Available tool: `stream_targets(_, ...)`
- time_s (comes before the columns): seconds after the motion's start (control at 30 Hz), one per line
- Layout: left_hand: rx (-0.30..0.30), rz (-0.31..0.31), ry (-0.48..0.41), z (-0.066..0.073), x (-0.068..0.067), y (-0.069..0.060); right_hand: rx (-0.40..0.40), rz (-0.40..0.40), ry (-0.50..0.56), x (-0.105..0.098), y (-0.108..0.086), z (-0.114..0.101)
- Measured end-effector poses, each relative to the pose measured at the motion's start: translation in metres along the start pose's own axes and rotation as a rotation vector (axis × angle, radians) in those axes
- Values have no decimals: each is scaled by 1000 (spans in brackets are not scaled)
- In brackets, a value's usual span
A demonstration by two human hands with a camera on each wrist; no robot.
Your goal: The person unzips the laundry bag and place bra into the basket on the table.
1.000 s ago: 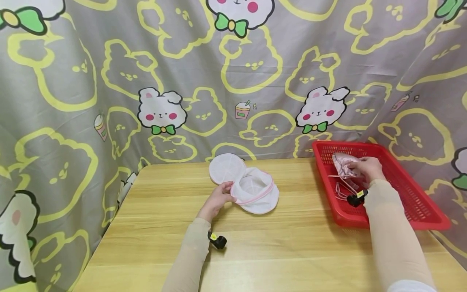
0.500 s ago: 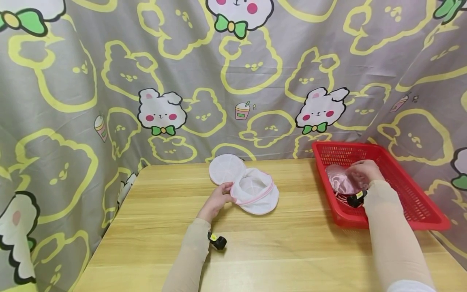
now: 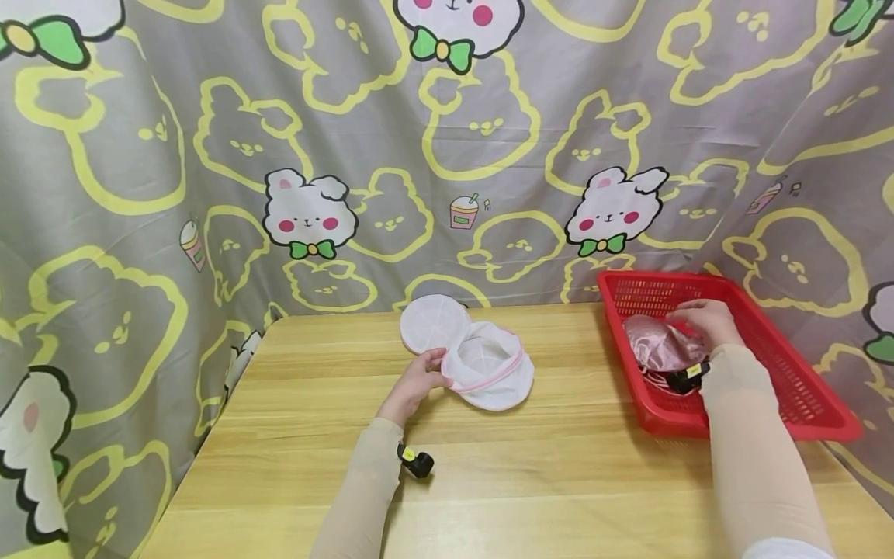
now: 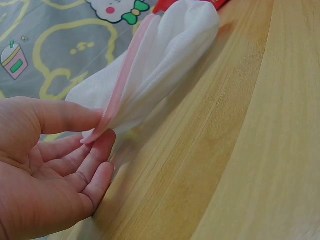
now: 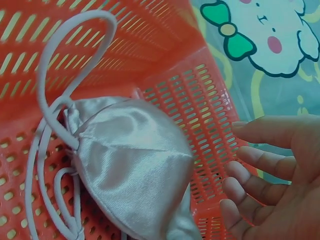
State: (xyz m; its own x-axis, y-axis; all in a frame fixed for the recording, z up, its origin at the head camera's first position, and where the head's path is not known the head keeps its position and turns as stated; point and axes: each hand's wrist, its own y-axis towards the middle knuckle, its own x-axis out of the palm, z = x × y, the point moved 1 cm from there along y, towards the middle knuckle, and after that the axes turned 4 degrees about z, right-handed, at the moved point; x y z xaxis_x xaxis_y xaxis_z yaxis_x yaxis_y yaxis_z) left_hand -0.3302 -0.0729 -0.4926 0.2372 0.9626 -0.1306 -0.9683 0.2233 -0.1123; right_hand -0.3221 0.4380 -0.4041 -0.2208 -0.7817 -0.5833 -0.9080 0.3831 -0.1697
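Note:
A white laundry bag (image 3: 499,392) with a pink zipper edge lies with its mouth spread on the wooden table (image 3: 531,481). My left hand (image 3: 412,387) pinches the zippered rim between thumb and fingers, as the left wrist view shows on the bag (image 4: 170,65). Inside the red basket (image 3: 803,388) rests a pink satin bra (image 3: 656,345), its thin straps looped beside the cup. Close to the bra (image 5: 135,160), my right hand (image 5: 280,175) has its fingers extended and apart from the fabric. Part of the bra is hidden behind my right wrist in the head view.
A round white mesh flap (image 3: 434,322) lies behind the bag, towards the curtain. The patterned grey curtain (image 3: 391,140) encloses the back and sides of the table. The basket's raised perforated walls surround the bra on the right.
The right hand held the bra gathered up in the basket; it has let go, and the bra now lies spread lower. The hand has drawn slightly away. The left hand keeps its place.

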Motion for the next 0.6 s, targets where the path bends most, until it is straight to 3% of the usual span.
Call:
stream_targets(0.37, 12, 4, -12, 0, -1, 1, -19, 64, 60, -9, -1, -7)
stream_targets(0.6, -21, -6, -34, 0, -5, 4, -27, 104, 106, -13, -7, -18)
